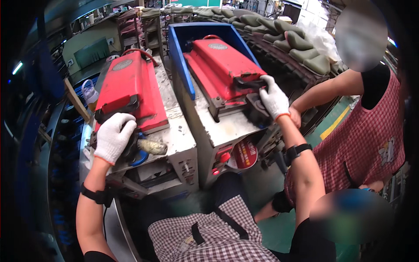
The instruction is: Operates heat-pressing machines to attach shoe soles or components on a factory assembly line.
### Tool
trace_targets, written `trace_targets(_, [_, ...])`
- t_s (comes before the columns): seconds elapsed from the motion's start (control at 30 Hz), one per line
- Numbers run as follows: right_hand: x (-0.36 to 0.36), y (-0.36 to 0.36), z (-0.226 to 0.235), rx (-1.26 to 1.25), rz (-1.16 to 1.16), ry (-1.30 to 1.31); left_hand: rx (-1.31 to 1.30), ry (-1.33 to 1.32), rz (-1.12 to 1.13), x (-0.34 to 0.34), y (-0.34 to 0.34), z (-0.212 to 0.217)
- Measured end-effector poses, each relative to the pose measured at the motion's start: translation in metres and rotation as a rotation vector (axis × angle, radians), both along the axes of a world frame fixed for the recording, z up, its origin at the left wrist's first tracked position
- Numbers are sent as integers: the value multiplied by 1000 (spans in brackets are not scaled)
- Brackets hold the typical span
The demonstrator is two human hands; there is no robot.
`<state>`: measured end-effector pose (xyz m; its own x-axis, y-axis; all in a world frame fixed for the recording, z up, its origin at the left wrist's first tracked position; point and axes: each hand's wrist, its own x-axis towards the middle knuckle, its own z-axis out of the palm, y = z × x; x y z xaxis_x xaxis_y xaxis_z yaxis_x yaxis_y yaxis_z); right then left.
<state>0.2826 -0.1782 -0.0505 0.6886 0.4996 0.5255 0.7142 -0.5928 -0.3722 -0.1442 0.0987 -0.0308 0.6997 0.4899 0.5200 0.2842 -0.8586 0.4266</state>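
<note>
Two red press machines stand side by side on grey metal bases. My left hand [114, 136], in a white glove, is closed over a dark shoe part [131, 148] at the front of the left red press [128, 89]. My right hand [273, 97], also gloved, grips a dark shoe part [257, 111] at the front of the right red press [224, 65], just under its black handle. A pale worn pad [152, 146] lies beside my left hand.
Another person in a red checked apron [362, 144] stands at the right, their arm reaching in next to my right wrist. A blue guard [181, 61] frames the right press. A conveyor of green shoe forms [301, 48] runs behind. Red buttons [224, 157] sit on the right base.
</note>
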Motion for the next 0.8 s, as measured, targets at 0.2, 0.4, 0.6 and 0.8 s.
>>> trace_targets(0.2, [-4, 3, 3, -61, -69, 62, 551, -294, 108, 8, 19, -2])
trace_targets(0.4, [3, 0, -11, 226, 24, -71, 8, 336, 155, 26, 38, 36])
trace_targets(0.6, [-54, -55, -84, 1135, 299, 555, 63, 317, 227, 30, 28, 38])
trace_targets(0.8, [-214, -238, -304, 108, 168, 769, 86, 240, 205, 31, 36, 23])
